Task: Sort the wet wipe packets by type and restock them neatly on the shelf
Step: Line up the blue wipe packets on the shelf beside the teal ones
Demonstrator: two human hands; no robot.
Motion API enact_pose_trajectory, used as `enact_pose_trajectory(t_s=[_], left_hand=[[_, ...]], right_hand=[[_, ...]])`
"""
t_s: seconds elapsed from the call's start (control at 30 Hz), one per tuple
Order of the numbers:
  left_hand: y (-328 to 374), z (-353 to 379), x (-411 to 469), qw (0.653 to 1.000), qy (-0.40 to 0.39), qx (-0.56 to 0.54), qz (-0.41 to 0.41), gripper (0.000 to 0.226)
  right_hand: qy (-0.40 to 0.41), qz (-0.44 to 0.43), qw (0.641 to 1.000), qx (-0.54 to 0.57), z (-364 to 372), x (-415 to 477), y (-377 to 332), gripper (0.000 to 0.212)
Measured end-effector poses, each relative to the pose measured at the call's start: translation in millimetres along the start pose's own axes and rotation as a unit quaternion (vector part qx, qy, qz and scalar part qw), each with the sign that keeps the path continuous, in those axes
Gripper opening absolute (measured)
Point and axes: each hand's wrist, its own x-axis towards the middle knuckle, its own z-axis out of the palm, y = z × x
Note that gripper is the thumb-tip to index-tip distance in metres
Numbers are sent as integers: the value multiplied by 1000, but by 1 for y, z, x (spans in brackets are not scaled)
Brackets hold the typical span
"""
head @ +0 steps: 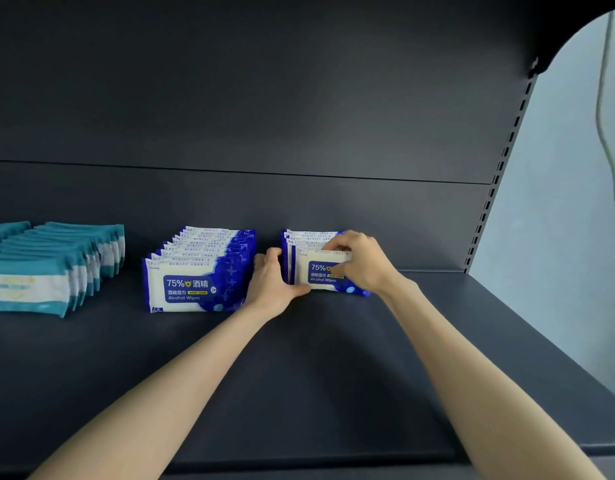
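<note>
On the dark shelf, the right hand pinches the top of the front packet of the short blue row at far right, covering half its label. The left hand grips that row's left end, fingertips hidden behind it. To the left stand a longer blue row and teal packets, which the frame edge cuts off.
</note>
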Motion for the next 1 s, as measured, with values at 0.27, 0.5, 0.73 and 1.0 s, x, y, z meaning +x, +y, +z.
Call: enact_pose_trajectory(t_s=[0.27, 0.5, 0.73, 1.0], left_hand=[[-4, 8, 6, 1000, 23, -10, 12, 68], [-5, 8, 5, 1000, 11, 0, 23, 66], [-2, 10, 9, 999, -2, 34, -4, 57], [14, -2, -8, 998, 6, 56, -20, 65]], right_hand=[[58, 4, 990, -126, 12, 3, 7, 79], [-64, 44, 992, -104, 16, 2, 18, 84], [-55, 49, 988, -137, 19, 5, 14, 77], [-24, 63, 992, -106, 2, -8, -3, 76]])
